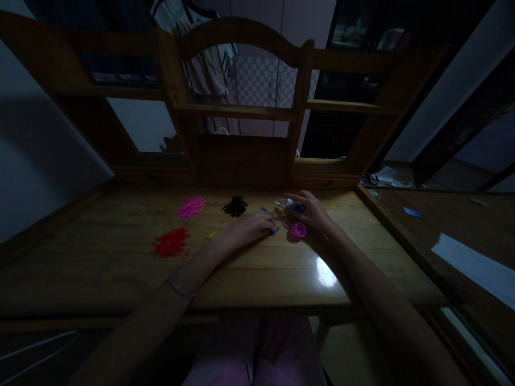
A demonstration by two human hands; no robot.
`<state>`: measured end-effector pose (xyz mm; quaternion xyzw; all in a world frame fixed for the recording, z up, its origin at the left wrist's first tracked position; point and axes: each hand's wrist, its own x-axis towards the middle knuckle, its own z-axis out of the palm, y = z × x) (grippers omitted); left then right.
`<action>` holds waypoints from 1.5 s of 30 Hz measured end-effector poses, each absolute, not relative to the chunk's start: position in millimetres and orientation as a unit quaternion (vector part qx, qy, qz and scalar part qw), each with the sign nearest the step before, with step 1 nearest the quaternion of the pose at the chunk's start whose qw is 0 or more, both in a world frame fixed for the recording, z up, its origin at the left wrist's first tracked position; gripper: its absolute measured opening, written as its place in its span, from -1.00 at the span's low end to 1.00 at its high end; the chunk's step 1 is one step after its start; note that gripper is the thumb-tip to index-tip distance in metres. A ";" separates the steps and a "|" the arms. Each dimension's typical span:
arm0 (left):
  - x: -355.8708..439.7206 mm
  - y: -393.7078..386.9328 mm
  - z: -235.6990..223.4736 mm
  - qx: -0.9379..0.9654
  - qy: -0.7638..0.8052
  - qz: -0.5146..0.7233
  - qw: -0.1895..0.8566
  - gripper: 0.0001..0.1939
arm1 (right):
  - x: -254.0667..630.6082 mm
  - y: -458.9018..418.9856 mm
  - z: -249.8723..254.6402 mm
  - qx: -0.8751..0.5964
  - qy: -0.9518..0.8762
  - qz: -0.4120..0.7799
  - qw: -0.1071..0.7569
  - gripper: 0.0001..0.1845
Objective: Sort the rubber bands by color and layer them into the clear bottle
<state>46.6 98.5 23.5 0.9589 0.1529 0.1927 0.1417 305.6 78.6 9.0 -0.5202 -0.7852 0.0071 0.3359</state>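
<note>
My right hand (311,210) rests on the wooden desk (249,273) with its fingers closed round a small clear bottle (284,202) lying on its side, with blue bits in it. My left hand (251,226) lies knuckles up beside it, fingertips pinched on small blue pieces (274,231). A small pink lid (298,229) with a loop lies between the two hands. A yellow piece (211,235) lies just left of my left wrist.
Three small piles lie on the desk's left half: pink (192,207), black (235,206) and red (171,242). A wooden shelf unit (241,112) rises along the back edge. Papers (384,177) lie at the right.
</note>
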 end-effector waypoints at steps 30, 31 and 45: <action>42.6 127.2 4.1 0.839 0.314 0.360 0.259 -0.87 | 304.0 79.2 9.7 -0.501 -0.800 0.025 0.330 -0.46; 43.9 126.0 3.7 0.836 0.315 0.362 0.265 -0.87 | 302.1 78.9 9.5 -0.498 -0.802 0.031 0.329 -0.45; 53.7 111.7 16.2 0.854 0.292 0.369 0.221 -0.88 | 292.0 78.3 11.3 -0.481 -0.814 0.038 0.324 -0.45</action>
